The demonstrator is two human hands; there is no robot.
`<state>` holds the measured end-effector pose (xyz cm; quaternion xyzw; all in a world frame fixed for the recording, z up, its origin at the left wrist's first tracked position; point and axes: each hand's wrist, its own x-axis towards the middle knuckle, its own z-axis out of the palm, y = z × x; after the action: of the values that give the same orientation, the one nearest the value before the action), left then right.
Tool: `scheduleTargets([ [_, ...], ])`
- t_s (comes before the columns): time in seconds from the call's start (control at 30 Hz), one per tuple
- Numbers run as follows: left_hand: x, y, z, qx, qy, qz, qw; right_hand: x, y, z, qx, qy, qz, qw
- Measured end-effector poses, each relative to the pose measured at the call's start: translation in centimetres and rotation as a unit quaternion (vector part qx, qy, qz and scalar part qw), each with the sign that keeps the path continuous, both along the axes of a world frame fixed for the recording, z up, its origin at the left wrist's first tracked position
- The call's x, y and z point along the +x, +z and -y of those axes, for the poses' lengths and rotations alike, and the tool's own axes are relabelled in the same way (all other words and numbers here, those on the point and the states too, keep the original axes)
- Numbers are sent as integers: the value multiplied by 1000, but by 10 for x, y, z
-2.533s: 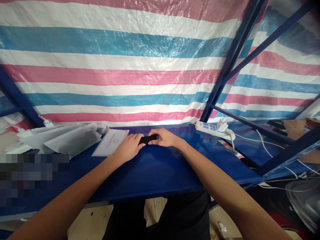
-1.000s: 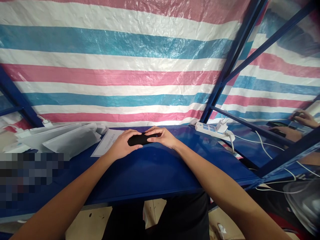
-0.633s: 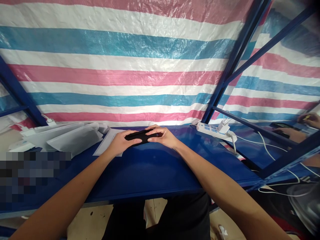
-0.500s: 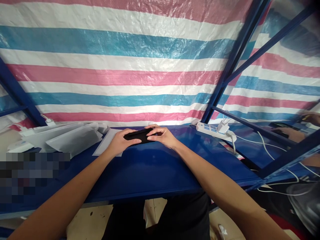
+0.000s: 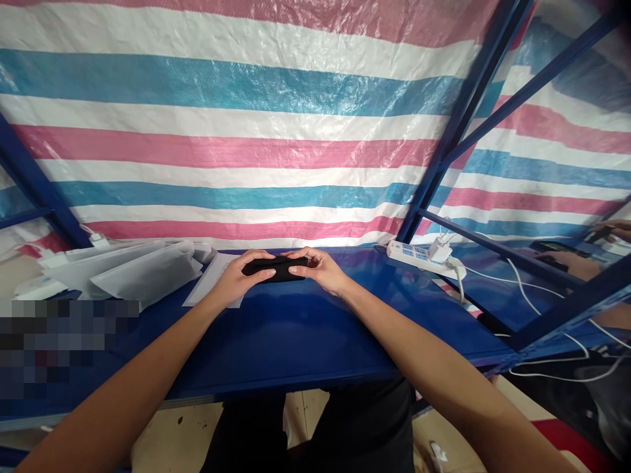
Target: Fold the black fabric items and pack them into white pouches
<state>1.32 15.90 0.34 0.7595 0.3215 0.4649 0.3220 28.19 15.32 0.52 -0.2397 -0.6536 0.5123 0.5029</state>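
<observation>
A black, oblong, soft-looking case [image 5: 280, 271] lies lengthwise across the blue tabletop [image 5: 305, 328], close to its back edge. My left hand [image 5: 236, 279] grips its left end, thumb along the near side and fingers over the top. At the other end my right hand [image 5: 326, 270] pinches it in the same way, with the thumb on the front face. Both thumbs point inward, a short gap apart. The fingers partly cover the case's top and ends. A white printed sheet [image 5: 210, 281] lies partly under my left hand and wrist.
Pale plastic bags [image 5: 148, 269] are piled on the left. A white power strip [image 5: 414, 255] with plugs and cables sits at the right. Blue frame posts [image 5: 434, 167] stand before a striped sheet [image 5: 256, 151]. Beyond the right post shows another person's hand [image 5: 574, 263].
My right hand's fingers have come down onto the case's top edge, and its thumb now presses the front. The case has turned slightly and looks more level.
</observation>
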Motion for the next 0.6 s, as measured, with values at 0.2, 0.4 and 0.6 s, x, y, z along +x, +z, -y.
scheduleTargets([
  [0.2,2,2,-2,22,1,21,1000,-2,1,-2,-1,-11,-7,1000],
  [0.4,1,7,-2,21,61,-7,998,-4,1,-7,5,-39,-10,999],
  [0.6,-36,-8,-20,33,225,-223,948,18,0,-20,-32,-144,-23,989],
])
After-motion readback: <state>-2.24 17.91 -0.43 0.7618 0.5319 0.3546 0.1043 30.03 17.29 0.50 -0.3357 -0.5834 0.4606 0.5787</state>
